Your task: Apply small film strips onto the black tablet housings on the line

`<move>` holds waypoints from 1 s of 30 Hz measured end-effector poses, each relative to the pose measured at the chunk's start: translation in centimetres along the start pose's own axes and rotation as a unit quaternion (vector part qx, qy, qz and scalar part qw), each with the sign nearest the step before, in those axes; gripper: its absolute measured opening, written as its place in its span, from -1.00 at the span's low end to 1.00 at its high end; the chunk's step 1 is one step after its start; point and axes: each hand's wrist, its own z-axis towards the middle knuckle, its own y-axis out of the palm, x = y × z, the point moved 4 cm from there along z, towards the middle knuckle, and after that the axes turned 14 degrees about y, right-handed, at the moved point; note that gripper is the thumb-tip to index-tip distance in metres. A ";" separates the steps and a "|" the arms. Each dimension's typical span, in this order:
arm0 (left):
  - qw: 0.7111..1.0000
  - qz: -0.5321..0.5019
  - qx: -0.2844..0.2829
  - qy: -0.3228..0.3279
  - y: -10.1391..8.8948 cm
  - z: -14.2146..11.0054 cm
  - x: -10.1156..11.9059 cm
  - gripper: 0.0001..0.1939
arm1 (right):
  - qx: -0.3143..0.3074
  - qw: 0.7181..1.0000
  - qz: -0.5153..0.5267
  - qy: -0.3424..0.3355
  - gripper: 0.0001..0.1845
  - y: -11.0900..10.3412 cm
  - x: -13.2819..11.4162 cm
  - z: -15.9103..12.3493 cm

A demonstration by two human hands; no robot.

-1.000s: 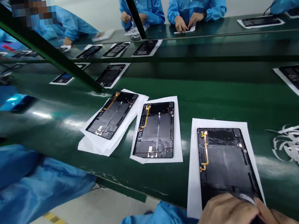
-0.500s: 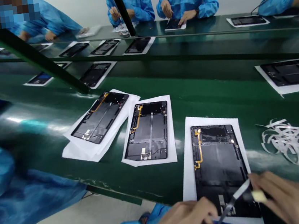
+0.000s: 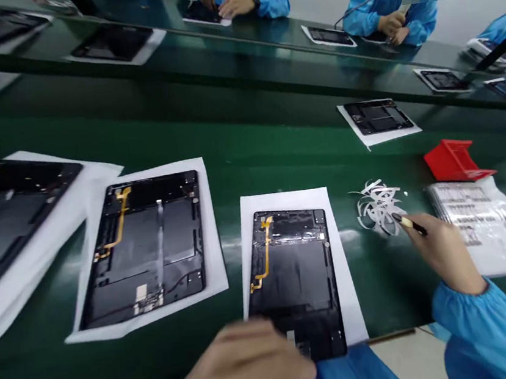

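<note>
In front of me a black tablet back housing (image 3: 296, 279) with an orange flex cable lies on a white sheet (image 3: 350, 300). My left hand (image 3: 247, 368), smeared by motion, is over its lower left corner, fingers curled. Whatever is in those fingers is hidden. Off to the right, my right hand (image 3: 444, 246) grips a slim tool with a cream body and dark ends (image 3: 407, 221). The tool's tip touches or hangs just over a tangle of thin white strips (image 3: 379, 202); which of the two I cannot tell.
Left of the housing lie two similar housings (image 3: 149, 245) (image 3: 11, 213) on white sheets. At the right are a red bin (image 3: 455, 160) and clear-bagged printed sheets (image 3: 483, 229). Another housing (image 3: 377, 117) lies farther back. Co-workers in blue sit across the green bench (image 3: 246, 135).
The view has swung right. My hands, earlier together over the housing's lower end with a strip stretched between them, have parted. The right one has moved with its tool to the strip pile.
</note>
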 end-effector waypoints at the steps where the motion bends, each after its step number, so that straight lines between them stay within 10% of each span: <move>1: 1.000 0.018 -0.013 0.008 -0.5 1.1 -0.7 -0.80 | 0.018 1.000 -0.015 0.011 -0.67 -0.2 -0.2 -0.3; 5: 0.999 0.023 0.034 -0.008 -2.1 4.6 -4.6 -0.96 | 0.057 0.996 0.073 0.020 -0.72 -1.4 -5.1 -2.1; 11: 0.996 -0.021 0.073 -0.048 -1.5 5.3 -8.2 -0.96 | -0.313 0.885 0.342 -0.043 -0.54 3.0 -15.1 -3.5; 17: 0.995 -0.044 0.075 -0.059 -1.9 5.0 -8.6 -0.85 | -0.346 0.843 0.411 0.020 -0.52 5.3 -15.6 -2.2; 21: 0.983 0.128 0.115 -0.071 -0.9 1.1 -6.6 -0.85 | -0.350 0.840 0.415 0.010 -0.82 5.4 -15.6 -1.6; 30: 0.932 0.352 -0.091 0.021 6.2 -6.9 -3.6 -0.63 | -0.270 0.872 0.405 -0.060 -0.94 7.1 -15.5 -0.5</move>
